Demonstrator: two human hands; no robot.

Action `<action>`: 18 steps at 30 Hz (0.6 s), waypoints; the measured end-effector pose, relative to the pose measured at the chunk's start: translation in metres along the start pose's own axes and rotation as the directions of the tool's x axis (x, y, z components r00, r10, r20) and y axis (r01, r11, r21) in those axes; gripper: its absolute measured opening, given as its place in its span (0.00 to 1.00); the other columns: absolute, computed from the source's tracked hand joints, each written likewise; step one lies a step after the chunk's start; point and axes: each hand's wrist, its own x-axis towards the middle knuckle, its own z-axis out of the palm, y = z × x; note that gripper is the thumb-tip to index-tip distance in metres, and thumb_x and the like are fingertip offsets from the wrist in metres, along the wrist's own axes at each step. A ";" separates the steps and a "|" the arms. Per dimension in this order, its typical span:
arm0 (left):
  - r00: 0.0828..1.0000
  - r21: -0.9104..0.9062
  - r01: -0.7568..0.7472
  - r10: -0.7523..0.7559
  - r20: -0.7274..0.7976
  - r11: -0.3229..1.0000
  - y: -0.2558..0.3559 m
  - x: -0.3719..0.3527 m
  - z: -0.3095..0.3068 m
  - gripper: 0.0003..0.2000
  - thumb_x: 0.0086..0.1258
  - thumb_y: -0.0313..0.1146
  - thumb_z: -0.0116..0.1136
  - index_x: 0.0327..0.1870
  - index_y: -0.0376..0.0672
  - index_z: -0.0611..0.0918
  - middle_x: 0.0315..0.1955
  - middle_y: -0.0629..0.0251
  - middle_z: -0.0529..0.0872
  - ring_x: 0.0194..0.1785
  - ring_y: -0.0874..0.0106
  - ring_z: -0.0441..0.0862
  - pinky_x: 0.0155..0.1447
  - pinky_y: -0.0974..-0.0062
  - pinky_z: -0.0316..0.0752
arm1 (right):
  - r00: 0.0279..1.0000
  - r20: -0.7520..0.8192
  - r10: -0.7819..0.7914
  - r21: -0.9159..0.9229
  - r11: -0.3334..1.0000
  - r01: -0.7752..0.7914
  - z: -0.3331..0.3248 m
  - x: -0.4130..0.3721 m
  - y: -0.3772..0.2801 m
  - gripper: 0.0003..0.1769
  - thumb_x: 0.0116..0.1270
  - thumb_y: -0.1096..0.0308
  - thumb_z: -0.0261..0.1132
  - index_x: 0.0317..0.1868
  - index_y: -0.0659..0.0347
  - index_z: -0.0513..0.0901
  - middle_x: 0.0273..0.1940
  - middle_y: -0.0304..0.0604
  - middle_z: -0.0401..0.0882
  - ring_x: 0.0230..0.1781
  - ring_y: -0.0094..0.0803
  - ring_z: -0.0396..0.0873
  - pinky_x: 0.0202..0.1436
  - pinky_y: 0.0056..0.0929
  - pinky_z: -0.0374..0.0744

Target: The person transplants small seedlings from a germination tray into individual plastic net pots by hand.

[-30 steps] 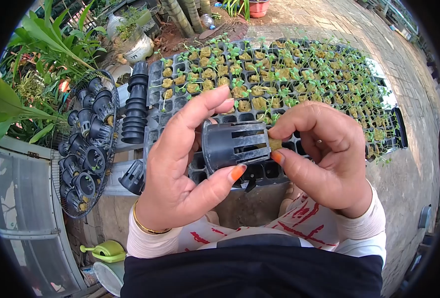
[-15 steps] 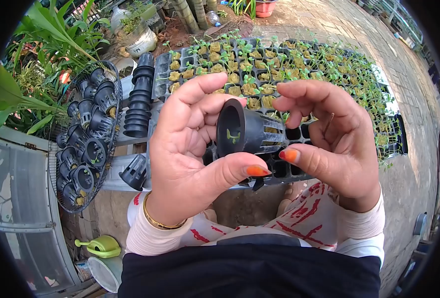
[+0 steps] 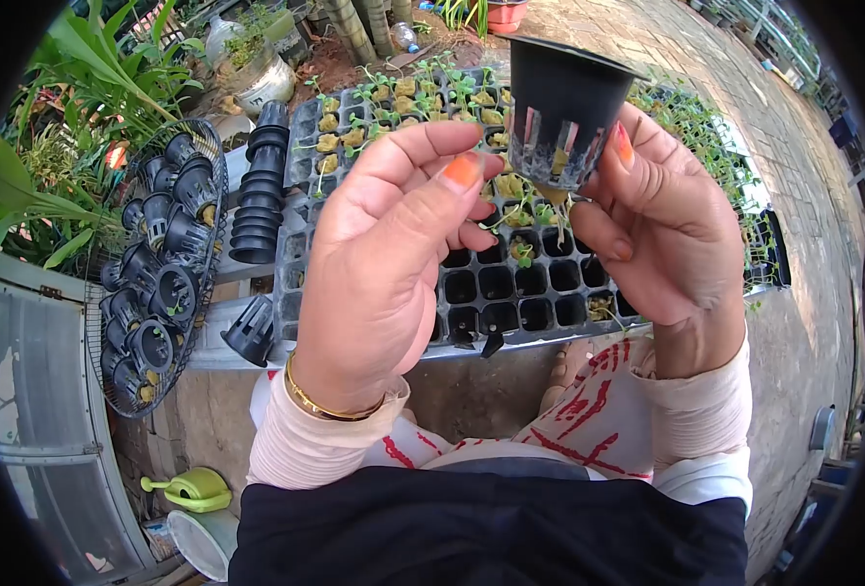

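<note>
My right hand (image 3: 672, 220) grips a black slotted net pot (image 3: 561, 107), raised over the seedling tray (image 3: 496, 256). The pot stands nearly upright with its rim on top, so its inside is hidden. Yellowish plug material shows through the slots, and thin pale roots (image 3: 556, 199) hang below its base. Just left of the pot is my left hand (image 3: 379, 230), fingers loosely bent and apart, with nothing visible in it. Behind and below the hands, the tray has bare cells at the front and sprouting seedlings in yellowish plugs farther back.
At the left, a wire basket (image 3: 220, 210) holds several net pots, some with sprouts. A stack of nested net pots (image 3: 259, 195) and one loose net pot (image 3: 250, 332) lie between basket and tray. A green watering can (image 3: 198, 490) stands on the ground, lower left.
The net pot has gone from lying sideways between both hands to upright and higher in my right hand. My left hand has let go of it.
</note>
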 end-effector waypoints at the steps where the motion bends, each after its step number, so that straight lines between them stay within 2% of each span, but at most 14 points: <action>1: 0.999 -0.174 0.037 -0.039 -0.009 0.984 -0.002 -0.001 0.003 0.17 0.71 0.35 0.51 0.55 0.34 0.73 0.43 0.61 0.79 0.41 0.78 0.75 0.45 0.79 0.71 | 1.000 0.004 -0.001 0.024 1.000 0.001 0.002 0.001 0.000 0.18 0.69 0.68 0.58 0.55 0.67 0.71 0.45 0.43 0.79 0.30 0.17 0.72 0.19 0.12 0.59; 2: 0.999 -0.170 0.041 -0.041 0.003 0.985 -0.003 0.000 0.003 0.17 0.71 0.35 0.51 0.55 0.34 0.73 0.43 0.61 0.79 0.41 0.78 0.75 0.45 0.79 0.71 | 1.000 -0.003 -0.012 0.026 1.000 0.012 0.004 0.002 -0.002 0.18 0.69 0.68 0.58 0.55 0.67 0.71 0.45 0.43 0.79 0.30 0.17 0.72 0.19 0.12 0.59; 4: 0.989 -0.318 0.123 -0.091 0.113 0.940 -0.003 0.001 0.002 0.17 0.70 0.34 0.52 0.54 0.33 0.74 0.41 0.62 0.80 0.40 0.77 0.75 0.44 0.78 0.71 | 0.998 -0.023 -0.064 0.064 0.996 0.066 0.008 0.003 -0.010 0.16 0.70 0.68 0.56 0.54 0.66 0.72 0.44 0.42 0.79 0.33 0.20 0.74 0.21 0.13 0.60; 6: 0.987 -0.316 0.136 -0.101 0.125 0.939 -0.004 0.001 0.006 0.16 0.71 0.33 0.51 0.54 0.31 0.75 0.38 0.63 0.80 0.38 0.77 0.75 0.42 0.78 0.72 | 0.993 -0.006 -0.116 0.054 0.992 0.116 0.002 0.002 -0.010 0.14 0.70 0.69 0.55 0.53 0.65 0.72 0.42 0.41 0.79 0.33 0.22 0.74 0.22 0.14 0.60; 8: 0.961 -0.391 0.248 -0.175 0.214 0.886 -0.008 0.001 0.003 0.17 0.72 0.34 0.49 0.54 0.30 0.74 0.36 0.65 0.80 0.36 0.76 0.76 0.40 0.77 0.72 | 0.997 0.013 -0.072 0.146 0.987 0.069 -0.005 0.000 -0.003 0.13 0.71 0.70 0.55 0.52 0.64 0.72 0.41 0.41 0.78 0.32 0.21 0.73 0.21 0.14 0.60; 10: 0.958 -0.423 0.269 -0.198 0.206 0.865 -0.010 -0.002 0.006 0.15 0.72 0.34 0.49 0.52 0.32 0.76 0.34 0.65 0.80 0.35 0.76 0.76 0.38 0.77 0.72 | 0.999 -0.007 -0.044 0.141 0.989 0.045 -0.003 -0.002 0.003 0.12 0.70 0.69 0.55 0.51 0.64 0.73 0.41 0.41 0.78 0.31 0.20 0.73 0.21 0.15 0.59; 12: 0.947 -0.530 0.313 -0.222 0.231 0.788 -0.013 -0.003 0.006 0.13 0.73 0.35 0.49 0.49 0.34 0.77 0.34 0.65 0.81 0.35 0.75 0.77 0.38 0.77 0.73 | 0.992 0.126 -0.030 0.133 0.991 0.013 -0.005 0.001 0.004 0.15 0.69 0.67 0.57 0.53 0.65 0.72 0.43 0.43 0.79 0.29 0.19 0.72 0.21 0.14 0.60; 13: 0.946 -0.558 0.316 -0.215 0.241 0.767 -0.014 -0.004 0.005 0.12 0.73 0.35 0.48 0.47 0.37 0.77 0.35 0.65 0.81 0.35 0.75 0.77 0.38 0.76 0.73 | 0.996 0.087 -0.035 0.099 0.995 0.026 -0.001 0.002 0.006 0.19 0.68 0.66 0.58 0.56 0.66 0.71 0.48 0.50 0.79 0.29 0.18 0.72 0.21 0.13 0.62; 14: 0.954 -0.562 0.296 -0.206 0.220 0.772 -0.014 -0.005 0.003 0.12 0.73 0.35 0.48 0.47 0.37 0.77 0.35 0.65 0.81 0.35 0.75 0.77 0.38 0.76 0.73 | 0.994 0.108 -0.024 0.101 0.995 0.013 0.001 0.003 0.008 0.19 0.68 0.66 0.58 0.56 0.66 0.71 0.48 0.50 0.79 0.29 0.18 0.72 0.21 0.13 0.62; 16: 0.936 -0.597 0.342 -0.204 0.289 0.726 -0.014 -0.005 0.000 0.11 0.73 0.35 0.48 0.46 0.37 0.77 0.36 0.65 0.81 0.35 0.74 0.77 0.38 0.74 0.74 | 0.998 0.066 0.016 0.077 0.997 -0.021 0.000 0.006 0.010 0.21 0.67 0.65 0.59 0.57 0.67 0.70 0.53 0.55 0.77 0.30 0.17 0.73 0.21 0.11 0.63; 17: 0.934 -0.614 0.344 -0.192 0.302 0.710 -0.016 -0.004 -0.002 0.11 0.73 0.35 0.48 0.47 0.37 0.77 0.36 0.64 0.81 0.34 0.73 0.77 0.39 0.73 0.74 | 0.988 0.153 -0.010 0.114 0.993 -0.008 -0.006 0.010 0.013 0.21 0.67 0.66 0.59 0.57 0.67 0.70 0.53 0.56 0.77 0.30 0.17 0.74 0.21 0.11 0.63; 18: 0.936 -0.613 0.341 -0.195 0.294 0.713 -0.019 -0.004 -0.005 0.11 0.73 0.35 0.48 0.47 0.37 0.77 0.36 0.64 0.81 0.34 0.73 0.77 0.39 0.73 0.74 | 0.988 0.157 -0.007 0.120 0.993 -0.012 -0.005 0.012 0.013 0.21 0.67 0.66 0.59 0.57 0.67 0.70 0.53 0.56 0.77 0.30 0.17 0.74 0.21 0.11 0.63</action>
